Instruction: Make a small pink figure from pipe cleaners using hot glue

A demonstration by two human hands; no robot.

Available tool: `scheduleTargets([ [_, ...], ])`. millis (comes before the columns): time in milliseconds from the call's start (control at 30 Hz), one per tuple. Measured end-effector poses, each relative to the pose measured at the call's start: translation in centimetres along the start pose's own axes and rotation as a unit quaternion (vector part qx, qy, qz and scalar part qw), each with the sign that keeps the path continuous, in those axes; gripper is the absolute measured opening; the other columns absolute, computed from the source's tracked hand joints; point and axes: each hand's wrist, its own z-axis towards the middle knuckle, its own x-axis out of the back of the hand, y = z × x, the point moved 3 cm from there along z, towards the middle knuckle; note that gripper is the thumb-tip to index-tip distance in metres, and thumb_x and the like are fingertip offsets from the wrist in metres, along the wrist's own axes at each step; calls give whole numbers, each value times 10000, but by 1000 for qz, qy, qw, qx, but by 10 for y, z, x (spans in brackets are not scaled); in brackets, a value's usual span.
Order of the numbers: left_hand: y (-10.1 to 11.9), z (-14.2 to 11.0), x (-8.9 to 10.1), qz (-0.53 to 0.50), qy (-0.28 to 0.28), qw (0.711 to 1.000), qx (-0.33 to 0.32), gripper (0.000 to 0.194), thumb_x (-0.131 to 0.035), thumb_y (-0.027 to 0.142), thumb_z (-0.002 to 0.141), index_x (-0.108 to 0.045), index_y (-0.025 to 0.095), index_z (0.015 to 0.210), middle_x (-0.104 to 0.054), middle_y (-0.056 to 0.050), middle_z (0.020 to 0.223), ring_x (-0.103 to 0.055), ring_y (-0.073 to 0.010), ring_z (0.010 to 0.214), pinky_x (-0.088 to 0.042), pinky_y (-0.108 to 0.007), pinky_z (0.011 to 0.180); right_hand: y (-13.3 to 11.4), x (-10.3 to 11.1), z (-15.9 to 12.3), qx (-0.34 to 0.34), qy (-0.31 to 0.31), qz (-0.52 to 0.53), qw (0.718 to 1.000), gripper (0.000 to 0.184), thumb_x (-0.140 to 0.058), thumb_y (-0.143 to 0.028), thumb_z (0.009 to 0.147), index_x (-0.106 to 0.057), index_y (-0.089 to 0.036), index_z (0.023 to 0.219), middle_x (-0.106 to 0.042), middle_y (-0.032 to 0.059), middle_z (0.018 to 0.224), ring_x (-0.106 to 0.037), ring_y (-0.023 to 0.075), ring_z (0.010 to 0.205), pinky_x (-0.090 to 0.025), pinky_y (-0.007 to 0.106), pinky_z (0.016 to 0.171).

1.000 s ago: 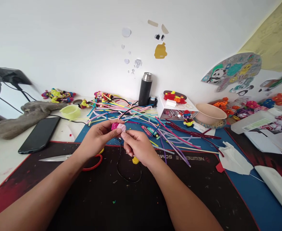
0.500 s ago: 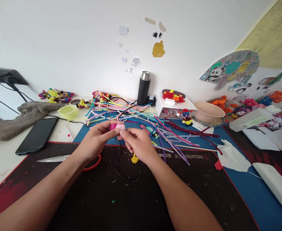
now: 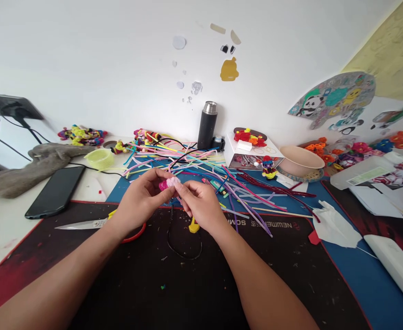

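A small fuzzy pink and magenta piece, which looks like twisted pipe cleaner, is pinched between my two hands above the mat. My left hand is closed on its left side, thumb in front. My right hand grips its right end with thumb and fingers. Part of the piece is covered by my fingers. A yellow plastic thing shows just below my right hand; I cannot tell whether it touches it. Scissors with red and yellow handles lie partly under my left wrist. A thin black cord loops on the mat.
Loose pipe cleaners spread behind my hands. A black thermos, a white box and a beige bowl stand along the wall. A phone lies left. White tissue and a white case lie right.
My left hand has turned slightly and its fingers have shifted around the pink piece. The whole view has moved a little; the right hand keeps nearly the same grip.
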Motion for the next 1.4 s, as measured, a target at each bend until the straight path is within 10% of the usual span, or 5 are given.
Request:
scheduleTargets([
  [367,-7,2,6,-31,93,995,-11,455,-941,503,781,-687,214,1024,-720,-12,909,-669,-181,759,-566,-313,716,5,3,3,-5,5,76,997,506,-608,-704,985,-670,-211,893,-516,-74,548,-423,86,413,-325,241,452],
  [1400,-11,-1,-3,87,15,996,12,426,-885,550,793,-736,233,1035,-789,-59,1036,-727,-271,941,-576,-380,830,7,5,3,49,82,-115,989,338,-662,-562,1015,-708,-229,976,-672,-14,696,-615,170,624,-437,281,580],
])
